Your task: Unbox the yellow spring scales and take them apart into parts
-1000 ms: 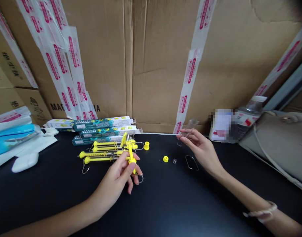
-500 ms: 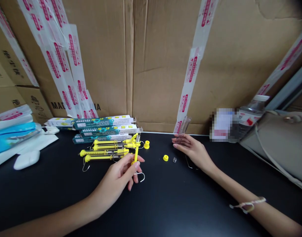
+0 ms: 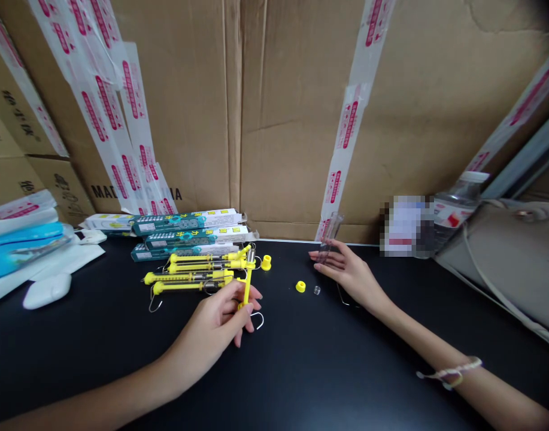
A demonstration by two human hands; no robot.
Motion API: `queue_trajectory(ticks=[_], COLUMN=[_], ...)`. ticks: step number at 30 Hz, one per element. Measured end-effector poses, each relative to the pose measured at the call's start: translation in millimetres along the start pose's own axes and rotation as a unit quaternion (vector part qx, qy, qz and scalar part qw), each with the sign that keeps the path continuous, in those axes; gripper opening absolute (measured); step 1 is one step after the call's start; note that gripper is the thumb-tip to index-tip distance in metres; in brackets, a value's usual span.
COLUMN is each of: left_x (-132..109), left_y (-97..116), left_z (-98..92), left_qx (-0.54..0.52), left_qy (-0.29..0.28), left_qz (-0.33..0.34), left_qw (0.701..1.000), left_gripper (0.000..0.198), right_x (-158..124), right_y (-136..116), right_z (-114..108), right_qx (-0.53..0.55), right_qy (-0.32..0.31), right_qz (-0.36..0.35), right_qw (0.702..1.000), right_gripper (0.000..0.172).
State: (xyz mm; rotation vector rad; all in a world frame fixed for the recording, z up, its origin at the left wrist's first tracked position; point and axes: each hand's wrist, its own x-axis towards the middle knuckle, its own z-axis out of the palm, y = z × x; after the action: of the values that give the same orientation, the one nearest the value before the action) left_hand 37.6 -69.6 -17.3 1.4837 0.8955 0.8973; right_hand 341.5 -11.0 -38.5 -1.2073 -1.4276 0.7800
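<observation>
My left hand (image 3: 214, 314) grips a yellow spring scale (image 3: 246, 293) upright, its wire hook (image 3: 257, 321) hanging below my fingers. Several similar yellow scales (image 3: 193, 275) lie side by side just beyond that hand. My right hand (image 3: 350, 272) rests near the table's back edge, fingers around the lower end of a clear plastic tube (image 3: 330, 233). In front of those fingers sit a yellow cap (image 3: 300, 287) and a small metal spring (image 3: 317, 290). A wire loop (image 3: 343, 299) lies mostly hidden under my right hand. Another yellow cap (image 3: 266, 262) stands beside the scales.
Teal-and-white product boxes (image 3: 188, 230) are stacked behind the scales on the black table (image 3: 301, 359). A white mouse (image 3: 47, 290) and blue packaging (image 3: 23, 251) lie at left. A plastic bottle (image 3: 458, 206) and a beige bag (image 3: 503, 251) stand at right, before a taped cardboard wall (image 3: 292, 120).
My right hand has moved left and lower with the tube, now more upright. The scale in my left hand has swung from leaning to nearly vertical.
</observation>
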Motion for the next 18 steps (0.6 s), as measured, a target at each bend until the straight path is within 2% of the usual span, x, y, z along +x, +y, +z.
queue_trajectory(ticks=[8, 18], left_x=[-1.9, -1.1], left_y=[4.9, 2.5], left_z=[1.6, 0.9], left_qx=[0.010, 0.008], left_qy=[0.003, 0.006], left_qz=[-0.001, -0.004], left_qw=[1.000, 1.000], left_gripper=[0.027, 0.024], right_x=[-3.2, -5.8], right_y=[6.7, 10.8], right_z=[-7.0, -4.4], right_qx=[-0.043, -0.046], right_qy=[0.050, 0.060], right_qz=[0.006, 0.003], right_qw=[0.998, 0.997], right_gripper=[0.065, 0.066])
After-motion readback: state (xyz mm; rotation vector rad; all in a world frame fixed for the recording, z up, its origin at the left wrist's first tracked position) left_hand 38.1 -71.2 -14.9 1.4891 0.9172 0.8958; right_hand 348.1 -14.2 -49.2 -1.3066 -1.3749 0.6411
